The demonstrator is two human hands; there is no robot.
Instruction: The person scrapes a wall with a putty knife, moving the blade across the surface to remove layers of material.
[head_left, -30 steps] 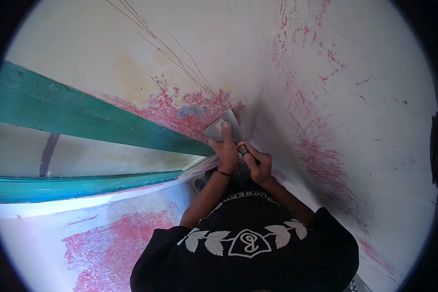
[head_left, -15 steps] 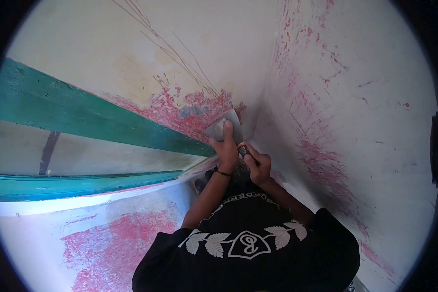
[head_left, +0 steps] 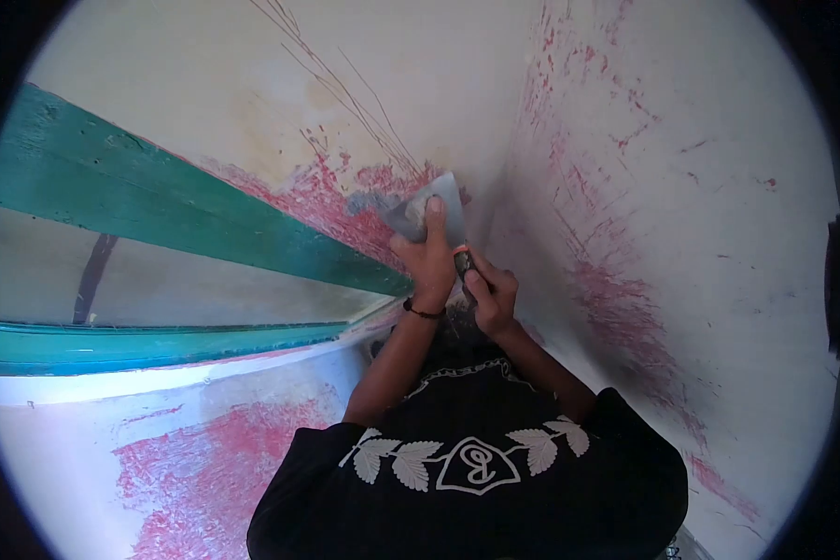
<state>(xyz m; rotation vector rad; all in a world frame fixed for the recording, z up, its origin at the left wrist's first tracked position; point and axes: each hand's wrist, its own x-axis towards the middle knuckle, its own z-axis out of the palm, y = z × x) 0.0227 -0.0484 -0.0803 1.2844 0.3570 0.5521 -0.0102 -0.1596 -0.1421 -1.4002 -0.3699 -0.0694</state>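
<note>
My left hand point(head_left: 427, 259) is closed on a flat metal putty blade point(head_left: 451, 203), thumb laid along its face. A pale smear of putty point(head_left: 418, 207) sits on the metal by the thumb. My right hand point(head_left: 493, 297) wraps round the dark handle of a putty knife point(head_left: 464, 264) with an orange band near its top; its blade is mostly hidden, close against the flat piece's right edge. Both tools are held near the wall corner, overlapping the red-scraped wall point(head_left: 331, 201) in this view. Beside the flat blade's left edge lies a grey putty patch point(head_left: 371, 202).
A green painted beam point(head_left: 205, 201) slopes down to the corner from the left, with a turquoise ledge point(head_left: 159, 345) below it. The right wall point(head_left: 719, 233) has red scraped streaks. Thin brown cracks point(head_left: 345, 93) run above the hands. More red scraping point(head_left: 224, 467) marks the lower wall.
Both hands and their tools have risen a little up the wall, and the flat blade now overlaps the right side of the grey patch. The camera view has shifted slightly.
</note>
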